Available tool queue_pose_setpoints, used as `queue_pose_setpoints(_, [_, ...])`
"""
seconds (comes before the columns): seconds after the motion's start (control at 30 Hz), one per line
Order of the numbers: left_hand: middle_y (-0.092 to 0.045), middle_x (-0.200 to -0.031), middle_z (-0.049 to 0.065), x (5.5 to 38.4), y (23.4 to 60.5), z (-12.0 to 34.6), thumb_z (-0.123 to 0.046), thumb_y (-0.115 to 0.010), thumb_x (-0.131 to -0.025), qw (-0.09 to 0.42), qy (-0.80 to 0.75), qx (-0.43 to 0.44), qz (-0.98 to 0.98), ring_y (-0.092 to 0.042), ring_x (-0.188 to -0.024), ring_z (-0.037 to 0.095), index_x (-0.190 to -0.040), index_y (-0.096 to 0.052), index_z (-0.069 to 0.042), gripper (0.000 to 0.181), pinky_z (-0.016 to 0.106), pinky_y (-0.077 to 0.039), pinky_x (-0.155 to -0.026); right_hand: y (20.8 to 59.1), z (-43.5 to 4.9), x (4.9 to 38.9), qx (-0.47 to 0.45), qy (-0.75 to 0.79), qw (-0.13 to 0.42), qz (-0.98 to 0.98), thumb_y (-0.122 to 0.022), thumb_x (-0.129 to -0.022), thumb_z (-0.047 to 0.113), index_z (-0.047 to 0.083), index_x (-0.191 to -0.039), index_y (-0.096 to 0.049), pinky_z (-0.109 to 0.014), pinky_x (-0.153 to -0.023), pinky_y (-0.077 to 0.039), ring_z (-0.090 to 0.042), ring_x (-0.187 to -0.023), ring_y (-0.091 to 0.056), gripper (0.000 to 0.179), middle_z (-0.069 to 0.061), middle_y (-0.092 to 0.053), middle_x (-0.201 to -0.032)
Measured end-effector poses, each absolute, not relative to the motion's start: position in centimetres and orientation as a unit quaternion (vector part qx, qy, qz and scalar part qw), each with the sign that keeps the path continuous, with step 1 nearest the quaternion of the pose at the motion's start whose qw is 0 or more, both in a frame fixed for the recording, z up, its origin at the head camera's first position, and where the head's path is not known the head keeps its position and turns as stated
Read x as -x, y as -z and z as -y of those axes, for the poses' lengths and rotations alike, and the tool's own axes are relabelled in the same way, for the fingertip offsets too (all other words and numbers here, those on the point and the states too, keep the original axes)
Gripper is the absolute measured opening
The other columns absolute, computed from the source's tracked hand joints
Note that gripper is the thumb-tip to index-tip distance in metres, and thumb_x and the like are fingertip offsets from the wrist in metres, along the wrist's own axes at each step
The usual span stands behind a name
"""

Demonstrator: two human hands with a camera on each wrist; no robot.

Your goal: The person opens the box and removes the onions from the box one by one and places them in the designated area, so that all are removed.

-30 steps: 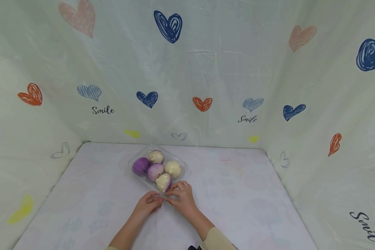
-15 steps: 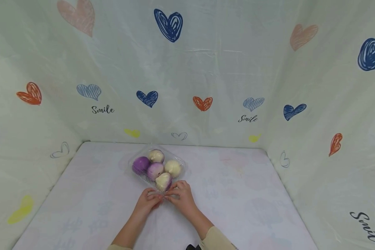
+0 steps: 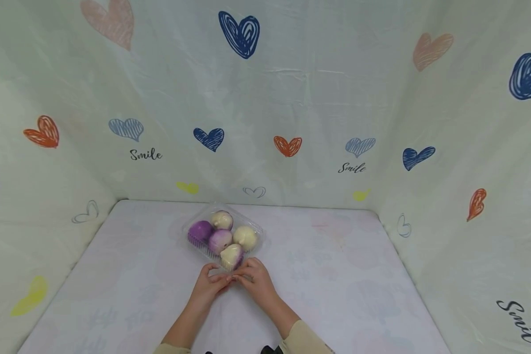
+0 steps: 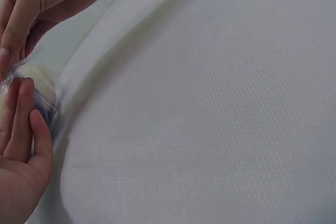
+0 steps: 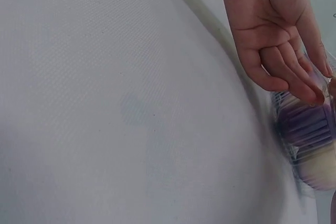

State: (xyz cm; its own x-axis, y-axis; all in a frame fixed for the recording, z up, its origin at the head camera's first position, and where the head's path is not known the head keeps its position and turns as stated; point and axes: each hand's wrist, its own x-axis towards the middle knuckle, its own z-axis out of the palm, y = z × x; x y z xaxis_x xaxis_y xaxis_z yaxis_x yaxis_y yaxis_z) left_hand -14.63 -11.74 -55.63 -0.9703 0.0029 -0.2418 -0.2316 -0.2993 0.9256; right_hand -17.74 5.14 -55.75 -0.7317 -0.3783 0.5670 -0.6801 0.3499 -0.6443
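Observation:
A clear plastic clamshell container (image 3: 202, 248) with ribbed walls lies at an angle on the table, holding several purple-and-white onions (image 3: 220, 241). At its near corner my left hand (image 3: 205, 289) pinches the clear edge from the left. My right hand (image 3: 258, 284) pinches the same edge from the right, and the fingertips of both hands meet there. The right wrist view shows a purple onion (image 5: 304, 124) through the container's side at the right border. In the left wrist view, a pale onion (image 4: 39, 80) shows behind the fingers, and the pinched plastic is mostly hidden.
A white cloth covers the table (image 3: 336, 275). Pale curtains (image 3: 309, 98) printed with hearts and "Smile" stand along the back and both sides. The container lies near the table's back edge, left of centre.
My left hand has shifted slightly up and right, and its fingertips now meet those of my right hand at the container's corner. The container stays in place.

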Motion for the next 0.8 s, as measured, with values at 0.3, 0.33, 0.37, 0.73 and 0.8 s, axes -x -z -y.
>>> queue_pose_setpoints(0.3, [-0.071, -0.093, 0.019, 14.80, 56.19, 11.63, 0.011, -0.058, -0.092, 0.061, -0.810, 0.098, -0.575, -0.070, -0.080, 0.015, -0.114, -0.029, -0.003, 0.039, 0.026, -0.054, -0.070, 55.34, -5.01, 17.76, -0.323, -0.466, 0.145, 0.811, -0.076, -0.081, 0.012, 0.006, -0.081, -0.075, -0.020, -0.072, -0.045, -0.011, -0.078, -0.052, 0.006, 0.004, -0.056, -0.077])
queue_pose_setpoints(0.33, [-0.071, -0.093, 0.018, 14.80, 56.18, 11.61, 0.011, -0.058, -0.092, 0.062, -0.811, 0.099, -0.574, -0.070, -0.080, 0.014, -0.114, -0.029, -0.004, 0.039, 0.026, -0.054, -0.070, 55.34, -5.03, 17.77, -0.322, -0.466, 0.145, 0.811, -0.076, -0.081, 0.012, 0.006, -0.081, -0.075, -0.020, -0.072, -0.045, -0.011, -0.078, -0.052, 0.006, 0.005, -0.056, -0.077])
queue_pose_setpoints(0.37, [-0.071, -0.092, 0.018, 14.79, 56.16, 11.58, 0.011, -0.058, -0.092, 0.063, -0.811, 0.100, -0.573, -0.070, -0.080, 0.015, -0.114, -0.029, -0.004, 0.039, 0.026, -0.054, -0.070, 55.34, -5.05, 17.78, -0.322, -0.466, 0.145, 0.811, -0.076, -0.081, 0.012, 0.006, -0.081, -0.075, -0.020, -0.072, -0.045, -0.010, -0.078, -0.052, 0.006, 0.005, -0.056, -0.077])
queue_pose_setpoints(0.73, [-0.071, -0.084, 0.010, 14.70, 56.01, 11.40, 0.014, -0.054, -0.092, 0.070, -0.830, 0.091, -0.547, -0.070, -0.080, 0.016, -0.113, -0.025, -0.006, 0.042, 0.029, -0.055, -0.072, 55.09, -5.17, 17.72, -0.309, -0.465, 0.123, 0.820, -0.077, -0.080, 0.011, 0.006, -0.079, -0.075, -0.020, -0.071, -0.044, -0.009, -0.077, -0.050, 0.005, 0.006, -0.055, -0.075])
queue_pose_setpoints(0.8, [-0.071, -0.082, 0.008, 14.72, 55.96, 11.35, 0.015, -0.054, -0.091, 0.070, -0.833, 0.093, -0.541, -0.070, -0.079, 0.016, -0.112, -0.025, -0.007, 0.042, 0.029, -0.055, -0.072, 55.05, -5.19, 17.74, -0.306, -0.467, 0.114, 0.822, -0.077, -0.080, 0.011, 0.006, -0.080, -0.075, -0.020, -0.072, -0.044, -0.009, -0.077, -0.050, 0.006, 0.006, -0.054, -0.075])
